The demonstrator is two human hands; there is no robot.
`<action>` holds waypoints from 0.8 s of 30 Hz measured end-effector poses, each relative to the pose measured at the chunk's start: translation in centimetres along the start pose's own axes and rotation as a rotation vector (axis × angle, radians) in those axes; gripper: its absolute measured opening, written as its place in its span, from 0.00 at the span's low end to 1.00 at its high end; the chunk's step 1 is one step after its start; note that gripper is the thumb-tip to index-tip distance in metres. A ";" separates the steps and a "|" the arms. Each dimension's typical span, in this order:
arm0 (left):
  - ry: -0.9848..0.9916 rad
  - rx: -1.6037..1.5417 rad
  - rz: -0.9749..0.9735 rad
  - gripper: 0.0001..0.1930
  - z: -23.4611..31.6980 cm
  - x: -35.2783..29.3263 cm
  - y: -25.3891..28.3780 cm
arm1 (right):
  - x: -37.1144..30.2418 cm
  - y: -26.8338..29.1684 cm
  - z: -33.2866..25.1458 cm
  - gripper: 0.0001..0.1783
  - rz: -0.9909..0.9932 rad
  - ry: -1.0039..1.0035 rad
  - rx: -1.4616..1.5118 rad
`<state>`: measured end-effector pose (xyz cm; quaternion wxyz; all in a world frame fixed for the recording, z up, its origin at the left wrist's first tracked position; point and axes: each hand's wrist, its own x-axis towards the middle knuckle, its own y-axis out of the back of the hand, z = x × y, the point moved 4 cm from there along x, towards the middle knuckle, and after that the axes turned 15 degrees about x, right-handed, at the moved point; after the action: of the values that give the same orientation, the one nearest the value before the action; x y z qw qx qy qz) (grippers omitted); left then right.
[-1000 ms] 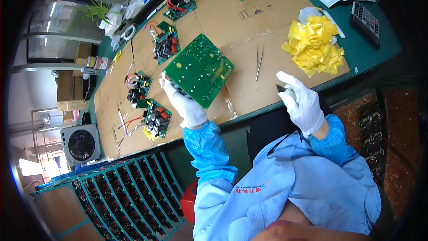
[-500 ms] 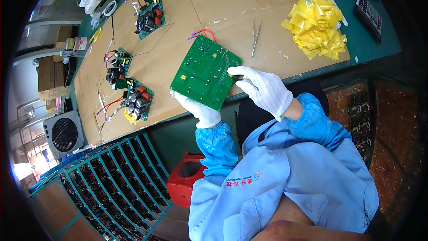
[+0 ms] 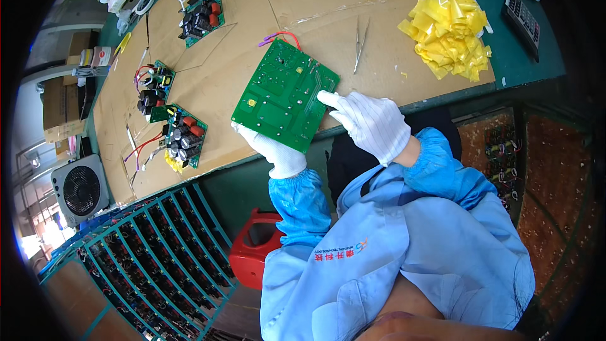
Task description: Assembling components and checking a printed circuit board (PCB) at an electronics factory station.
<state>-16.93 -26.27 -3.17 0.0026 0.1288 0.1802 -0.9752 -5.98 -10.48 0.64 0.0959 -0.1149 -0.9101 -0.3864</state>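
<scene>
from where i stand, the person's left forearm rises from the lower middle of the frame in a shiny blue sleeve (image 3: 300, 205), and the white-gloved left hand (image 3: 281, 155) grips the circuit board (image 3: 281, 107) from beneath its lower left edge, most of its fingers hidden under it. the right forearm comes in from the lower right, bent at the elbow, and the right hand (image 3: 372, 125), gloved in white as well, lies back uppermost with its index finger stretched toward the left. that fingertip rests at the board's right edge; the other fingers are folded underneath, so i can't tell whether they hold anything. the board sits near the centre of the frame, tilted, its green underside showing, flecked with shiny solder points and thin pale traces. a small yellow patch (image 3: 251, 103) sits toward its left corner, another near the top. red and purple leads (image 3: 284, 36) loop out past its upper edge. below it spreads a brown cardboard sheet (image 3: 315, 3), with tweezers (image 3: 360, 50) lying just to the upper right and a heap of yellow film pieces (image 3: 448, 38) at the upper right of the frame.
</scene>
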 end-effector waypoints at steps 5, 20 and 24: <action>-0.046 -0.007 -0.003 0.32 -0.5 0.2 0.4 | -0.1 -0.4 0.4 0.18 0.144 0.079 0.025; -0.038 -0.047 -0.032 0.32 -1.1 -0.3 0.5 | 4.8 1.6 0.7 0.11 0.248 0.104 0.414; -0.030 -0.013 -0.024 0.34 -1.2 -0.2 0.5 | 5.8 0.9 1.0 0.13 0.140 0.003 0.373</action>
<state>-16.42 -26.34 -4.43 -0.0056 0.1121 0.1880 -0.9757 -11.35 -8.37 2.07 0.1434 -0.1577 -0.9556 -0.2034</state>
